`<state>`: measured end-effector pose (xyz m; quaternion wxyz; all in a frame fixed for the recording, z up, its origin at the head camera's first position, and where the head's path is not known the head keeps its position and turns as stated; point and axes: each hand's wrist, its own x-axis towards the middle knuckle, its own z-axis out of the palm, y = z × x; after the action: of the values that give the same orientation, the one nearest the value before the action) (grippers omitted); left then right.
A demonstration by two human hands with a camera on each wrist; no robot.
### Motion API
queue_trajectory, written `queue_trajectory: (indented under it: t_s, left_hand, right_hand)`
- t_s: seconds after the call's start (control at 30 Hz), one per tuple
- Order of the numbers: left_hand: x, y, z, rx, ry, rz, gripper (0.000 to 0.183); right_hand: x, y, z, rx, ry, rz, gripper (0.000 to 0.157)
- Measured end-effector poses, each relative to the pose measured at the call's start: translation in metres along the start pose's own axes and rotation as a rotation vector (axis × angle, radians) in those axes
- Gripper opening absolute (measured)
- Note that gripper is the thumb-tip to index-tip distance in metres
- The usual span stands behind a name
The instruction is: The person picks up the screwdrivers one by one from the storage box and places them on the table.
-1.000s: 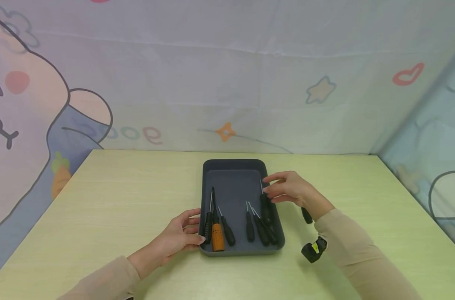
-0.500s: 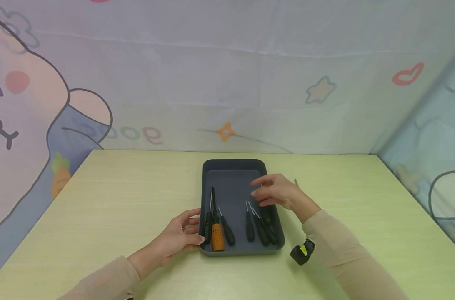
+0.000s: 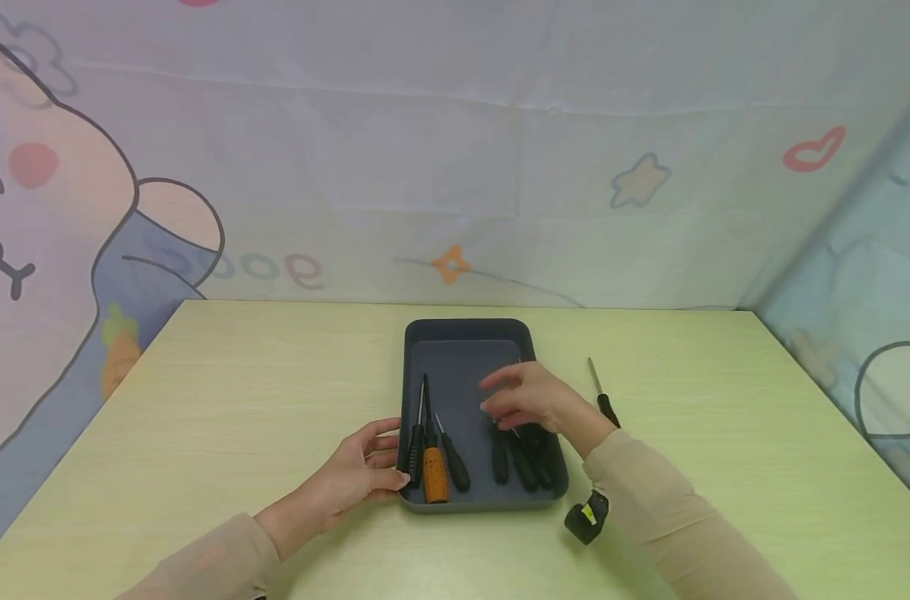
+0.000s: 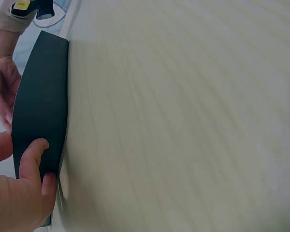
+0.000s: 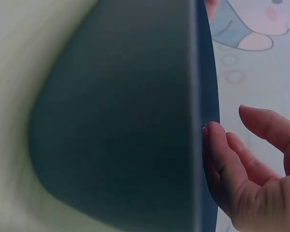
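Note:
A dark grey tray [image 3: 455,330] stands on the table, and my left hand [image 3: 359,468] grips its near left side. The left wrist view shows those fingers [image 4: 33,159] against the outer wall. Inside at the left lie an orange-handled screwdriver [image 3: 436,475] and black screwdrivers on either side of it, one being a small screwdriver [image 3: 457,467]. Several black-handled screwdrivers [image 3: 501,460] lie at the right, their shafts partly hidden by my right hand [image 3: 536,398]. That hand hovers over the tray's right half, fingers loosely bent and holding nothing; in the right wrist view its fingertips overlap the tray rim.
Right of the tray, another screwdriver [image 3: 596,379] lies on the table [image 3: 275,375], its handle partly covered by my right forearm. A black wrist camera [image 3: 586,518] hangs under the right sleeve. A printed cloth [image 3: 455,167] rises behind the table.
My right hand has moved left and slightly toward me, from the tray's right edge to over the right-hand screwdrivers. The screwdriver outside the tray has come into fuller view. My left hand stays put.

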<state>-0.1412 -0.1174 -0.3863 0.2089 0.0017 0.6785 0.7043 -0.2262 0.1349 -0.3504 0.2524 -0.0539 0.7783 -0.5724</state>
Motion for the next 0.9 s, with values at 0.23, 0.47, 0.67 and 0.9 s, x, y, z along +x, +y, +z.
queue_trajectory:
  t_s: [0.23, 0.47, 0.67, 0.9]
  left_hand:
    - [0.0, 0.0, 0.0, -0.001, -0.002, -0.004, 0.075]
    - [-0.002, 0.001, -0.001, -0.006, -0.012, -0.002, 0.074]
    - [-0.001, 0.0, 0.0, -0.013, -0.008, -0.002, 0.073]
    - [-0.001, 0.001, 0.0, -0.006, -0.006, -0.001, 0.073]
  right_hand:
    - [0.001, 0.004, 0.016, -0.016, 0.0, 0.002, 0.044]
    - [0.005, 0.009, 0.033, -0.032, -0.003, 0.019, 0.039]
    - [0.005, 0.01, 0.044, -0.068, -0.006, -0.002, 0.036]
    - [0.005, 0.01, 0.056, -0.115, 0.013, -0.023, 0.038]
